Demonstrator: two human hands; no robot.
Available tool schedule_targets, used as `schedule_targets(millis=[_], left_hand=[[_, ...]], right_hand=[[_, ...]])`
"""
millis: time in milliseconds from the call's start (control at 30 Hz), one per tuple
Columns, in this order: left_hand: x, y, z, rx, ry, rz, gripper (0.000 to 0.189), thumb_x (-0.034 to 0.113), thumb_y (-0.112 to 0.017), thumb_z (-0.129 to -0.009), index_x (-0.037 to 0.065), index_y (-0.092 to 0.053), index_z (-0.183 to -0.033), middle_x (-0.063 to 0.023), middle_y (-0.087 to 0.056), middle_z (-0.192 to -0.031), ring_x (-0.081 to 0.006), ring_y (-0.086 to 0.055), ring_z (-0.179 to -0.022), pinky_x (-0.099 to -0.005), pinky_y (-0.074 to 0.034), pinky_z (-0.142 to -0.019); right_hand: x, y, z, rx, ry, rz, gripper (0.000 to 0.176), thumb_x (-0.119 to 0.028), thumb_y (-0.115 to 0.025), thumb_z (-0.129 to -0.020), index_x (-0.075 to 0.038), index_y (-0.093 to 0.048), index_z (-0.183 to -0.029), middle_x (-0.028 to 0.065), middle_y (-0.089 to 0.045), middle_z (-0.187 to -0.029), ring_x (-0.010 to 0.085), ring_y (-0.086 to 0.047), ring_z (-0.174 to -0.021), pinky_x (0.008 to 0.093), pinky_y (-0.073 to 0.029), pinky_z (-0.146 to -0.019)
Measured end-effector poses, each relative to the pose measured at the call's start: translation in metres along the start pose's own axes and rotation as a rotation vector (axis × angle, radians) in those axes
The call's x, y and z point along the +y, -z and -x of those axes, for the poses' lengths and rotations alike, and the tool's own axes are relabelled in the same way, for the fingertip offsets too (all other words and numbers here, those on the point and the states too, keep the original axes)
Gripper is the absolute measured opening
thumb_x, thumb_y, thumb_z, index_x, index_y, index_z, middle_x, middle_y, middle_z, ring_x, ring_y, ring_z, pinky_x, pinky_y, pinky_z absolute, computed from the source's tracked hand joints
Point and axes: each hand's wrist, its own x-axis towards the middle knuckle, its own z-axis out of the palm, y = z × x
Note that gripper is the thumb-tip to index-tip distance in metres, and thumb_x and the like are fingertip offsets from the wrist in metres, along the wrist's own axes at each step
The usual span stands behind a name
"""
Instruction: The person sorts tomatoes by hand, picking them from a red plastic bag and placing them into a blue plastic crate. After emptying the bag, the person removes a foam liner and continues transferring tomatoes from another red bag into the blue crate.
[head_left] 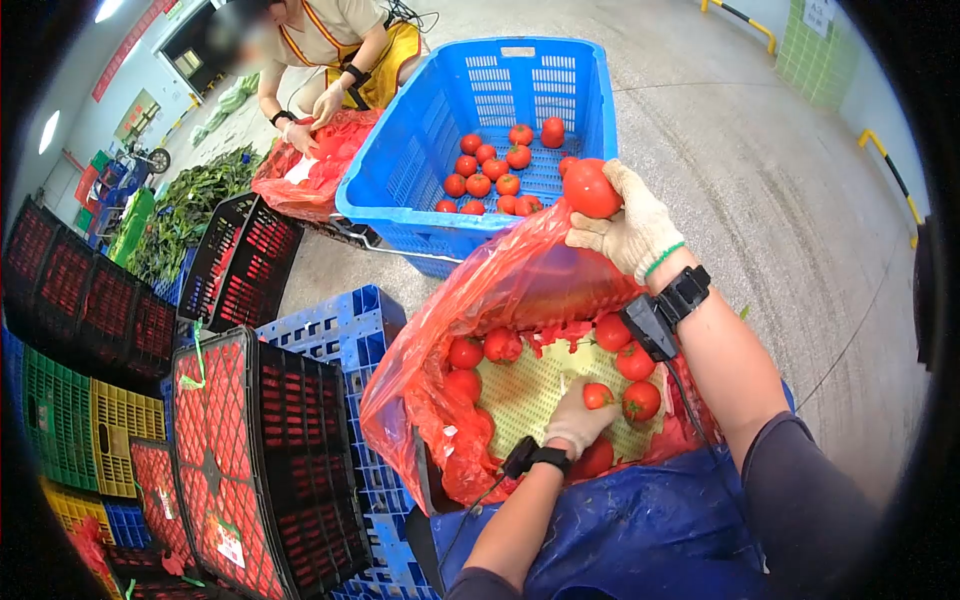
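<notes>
My right hand, in a knitted white glove, grips a large red tomato at the near right rim of the blue crate. Several tomatoes lie on that crate's floor. Below, my left hand, also gloved, reaches into a box lined with a red plastic bag. Its fingers are around a smaller tomato. Other tomatoes, such as one at the right, lie round the edge of a yellowish patterned sheet. Each wrist wears a black strap device with a cable.
Another person in a yellow apron handles a second red bag at the upper left. Stacked black crates and a blue pallet stand on the left. Leafy greens lie beyond. Blue sheeting hangs in front of me.
</notes>
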Motion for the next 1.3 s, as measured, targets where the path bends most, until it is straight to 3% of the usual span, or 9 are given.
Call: schedule_targets(millis=[167, 333, 400, 600, 700, 933, 1133, 1200, 1300], left_hand=[[0.013, 0.043, 0.001, 0.088, 0.029, 0.983, 0.058, 0.041, -0.064, -0.082, 0.007, -0.047, -0.125, -0.012, -0.061, -0.101, -0.0227, -0.063, -0.078, -0.0369, -0.056, -0.065], [0.063, 0.094, -0.001, 0.045, -0.061, 1.409, 0.051, 0.049, -0.044, -0.096, 0.007, -0.048, -0.125, -0.0101, -0.061, -0.1, -0.0203, -0.063, -0.075, -0.036, -0.057, -0.064], [0.079, 0.097, -0.005, 0.08, -0.254, 1.238, 0.052, 0.048, -0.042, -0.098, 0.007, -0.047, -0.129, -0.0103, -0.062, -0.103, -0.0196, -0.064, -0.078, -0.0347, -0.056, -0.067], [0.031, 0.1, -0.014, 0.335, -0.245, 0.883, 0.036, 0.024, -0.051, -0.096, 0.004, -0.053, -0.125, -0.0122, -0.065, -0.098, -0.0158, -0.063, -0.079, -0.0263, -0.051, -0.066], [-0.021, 0.107, -0.031, 0.765, 0.041, -0.128, 0.047, 0.029, -0.06, -0.081, 0.005, -0.057, -0.121, -0.0207, -0.059, -0.116, -0.0382, -0.054, -0.11, -0.0465, -0.042, -0.097], [-0.032, 0.125, -0.05, 0.338, 0.338, -0.598, 0.076, 0.042, -0.07, -0.072, 0.026, -0.039, -0.14, -0.0188, -0.03, -0.145, -0.0423, -0.036, -0.129, -0.0508, -0.041, -0.1], [-0.021, 0.113, -0.069, 0.424, 0.47, -0.688, 0.08, 0.054, -0.072, -0.066, 0.024, -0.046, -0.135, -0.0156, -0.037, -0.142, -0.039, -0.038, -0.129, -0.0509, -0.041, -0.099], [-0.037, 0.112, -0.077, 0.371, 0.214, -0.607, 0.071, 0.055, -0.071, -0.067, 0.022, -0.055, -0.127, -0.011, -0.048, -0.137, -0.032, -0.042, -0.128, -0.0474, -0.04, -0.101], [-0.035, 0.098, -0.069, 0.329, -0.025, -0.576, 0.066, 0.058, -0.069, -0.069, 0.023, -0.059, -0.124, -0.0083, -0.053, -0.134, -0.0287, -0.043, -0.129, -0.0455, -0.037, -0.104]], right_hand=[[0.003, -0.002, 0.008, 0.031, 0.013, -0.141, 0.049, -0.035, -0.058, -0.091, -0.003, -0.045, -0.126, 0.0203, -0.049, -0.114, 0.0366, -0.056, -0.094, 0.0506, -0.055, -0.067], [0.023, 0.005, 0.067, -0.254, 0.008, 0.749, 0.062, -0.032, -0.065, -0.086, -0.003, -0.043, -0.136, 0.0118, -0.057, -0.119, 0.0219, -0.057, -0.105, 0.0377, -0.05, -0.083], [0.043, 0.011, 0.068, -0.444, 0.129, 0.961, 0.071, -0.03, -0.07, -0.081, -0.001, -0.041, -0.139, 0.0141, -0.059, -0.119, 0.018, -0.056, -0.108, 0.0297, -0.045, -0.093], [0.023, 0.012, 0.036, -0.465, -0.11, 0.518, 0.041, -0.026, -0.06, -0.088, -0.001, -0.051, -0.119, 0.0147, -0.061, -0.103, 0.0261, -0.064, -0.085, 0.0385, -0.057, -0.06], [0.001, 0.001, 0.019, -0.287, -0.045, 0.205, 0.044, -0.035, -0.055, -0.093, 0.001, -0.049, -0.117, 0.0196, -0.059, -0.097, 0.031, -0.064, -0.077, 0.0405, -0.058, -0.062], [-0.004, -0.002, 0.026, -0.083, -0.064, -0.01, 0.043, -0.031, -0.051, -0.095, 0.004, -0.043, -0.119, 0.0235, -0.056, -0.1, 0.0362, -0.062, -0.083, 0.0444, -0.058, -0.068], [0.032, 0.06, 0.056, -0.423, -0.221, 0.897, 0.028, -0.025, -0.058, -0.088, -0.003, -0.059, -0.104, 0.0124, -0.065, -0.096, 0.0298, -0.065, -0.078, 0.0405, -0.054, -0.067], [0.055, 0.072, 0.061, -0.337, 0.049, 1.763, 0.036, -0.032, -0.06, -0.082, -0.002, -0.062, -0.101, 0.0182, -0.066, -0.1, 0.0327, -0.066, -0.088, 0.0415, -0.053, -0.078], [0.108, 0.127, 0.033, -0.153, 0.09, 2.021, 0.047, -0.037, -0.059, -0.079, 0.0, -0.06, -0.108, 0.0221, -0.063, -0.109, 0.0359, -0.062, -0.1, 0.0432, -0.049, -0.088]])
